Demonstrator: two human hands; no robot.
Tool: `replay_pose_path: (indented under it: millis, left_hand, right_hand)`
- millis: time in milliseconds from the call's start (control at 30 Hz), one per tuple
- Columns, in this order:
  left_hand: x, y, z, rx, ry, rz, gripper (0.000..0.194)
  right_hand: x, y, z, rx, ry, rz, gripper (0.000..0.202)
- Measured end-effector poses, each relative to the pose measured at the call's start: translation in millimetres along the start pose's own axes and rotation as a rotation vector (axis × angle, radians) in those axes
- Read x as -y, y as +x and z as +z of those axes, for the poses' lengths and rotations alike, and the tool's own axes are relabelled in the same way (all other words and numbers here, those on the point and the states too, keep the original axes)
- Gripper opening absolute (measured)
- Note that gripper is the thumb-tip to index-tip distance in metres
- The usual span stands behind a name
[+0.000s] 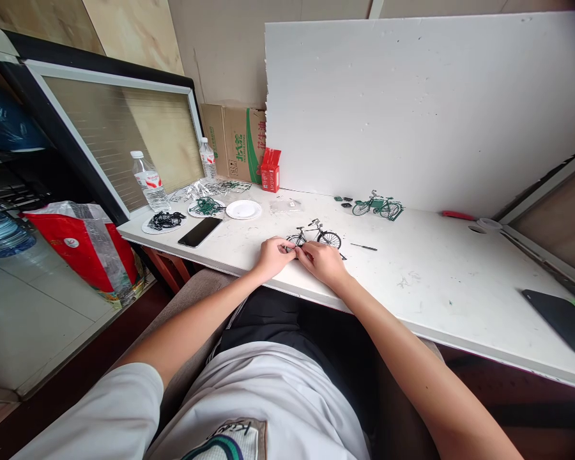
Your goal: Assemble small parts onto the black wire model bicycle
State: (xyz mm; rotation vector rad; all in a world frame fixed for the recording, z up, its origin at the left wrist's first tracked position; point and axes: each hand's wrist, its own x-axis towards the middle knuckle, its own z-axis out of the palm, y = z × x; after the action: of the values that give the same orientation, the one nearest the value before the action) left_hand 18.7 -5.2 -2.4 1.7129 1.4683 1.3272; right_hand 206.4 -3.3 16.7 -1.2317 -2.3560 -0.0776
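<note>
A black model bicycle (329, 239) stands near the front edge of the white table, its handlebar and one wheel showing beyond my hands. My left hand (274, 257) is closed at the bicycle's rear wheel, thumb and fingertips pinched together. Right beside it, my right hand (324, 260) is closed too, fingers bent low over the frame and fingertips almost meeting those of the left. Whatever small part lies between the fingertips is hidden. A thin dark screwdriver-like tool (363, 246) lies to the right of the bicycle.
A green model bicycle (377, 206) stands farther back. To the left are a phone (200, 232), a white plate (243, 209), plates with black parts (167, 220) and green parts (206, 206), and a water bottle (149, 181). A red box (271, 171) stands by the white board (412, 108).
</note>
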Motion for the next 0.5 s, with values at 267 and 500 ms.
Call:
replay_pose_path:
  millis: [267,500]
  left_hand:
    - [4.0,0.0,1.6,0.014,0.016,0.064,0.01]
    - [6.5,0.2,2.7,0.025,0.011,0.065,0.011]
  right_hand:
    - [-2.5,0.0,2.2,-0.006,-0.022,-0.018,0.062]
    - [-0.6,0.2,1.4,0.01,-0.034,0.007,0.062]
